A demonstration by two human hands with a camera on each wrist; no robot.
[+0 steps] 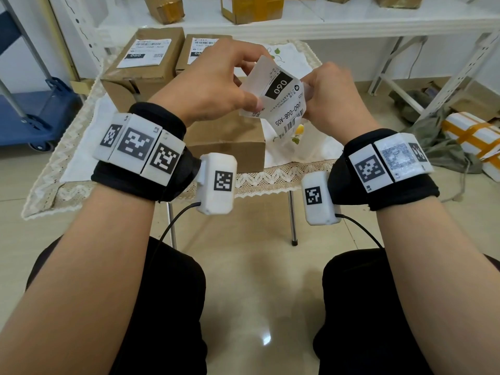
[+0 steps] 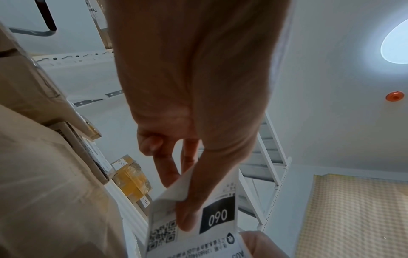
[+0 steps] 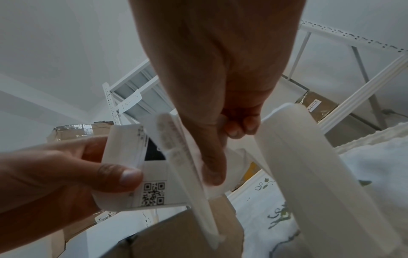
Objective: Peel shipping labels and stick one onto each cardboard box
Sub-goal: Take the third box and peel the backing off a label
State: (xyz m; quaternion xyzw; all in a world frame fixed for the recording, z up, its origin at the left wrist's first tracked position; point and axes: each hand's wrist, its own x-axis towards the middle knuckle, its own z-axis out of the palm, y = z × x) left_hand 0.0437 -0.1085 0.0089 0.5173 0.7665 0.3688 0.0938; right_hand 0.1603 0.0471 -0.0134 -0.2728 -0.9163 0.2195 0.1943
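Label: shipping label (image 1: 278, 96), thin, floppy, sticky-backed, between your hands over an unlabelled cardboard box (image 1: 227, 147).
Left hand (image 1: 216, 85): pinches its left edge.
Right hand (image 1: 330, 96): grips the backing; peel from a corner.

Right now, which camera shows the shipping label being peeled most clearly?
The head view: the shipping label shows nearly whole, its print readable, pinched between the left hand and right hand. The left wrist view shows only its lower part under the thumb. The right wrist view shows it curled, partly hidden by fingers and backing strip.
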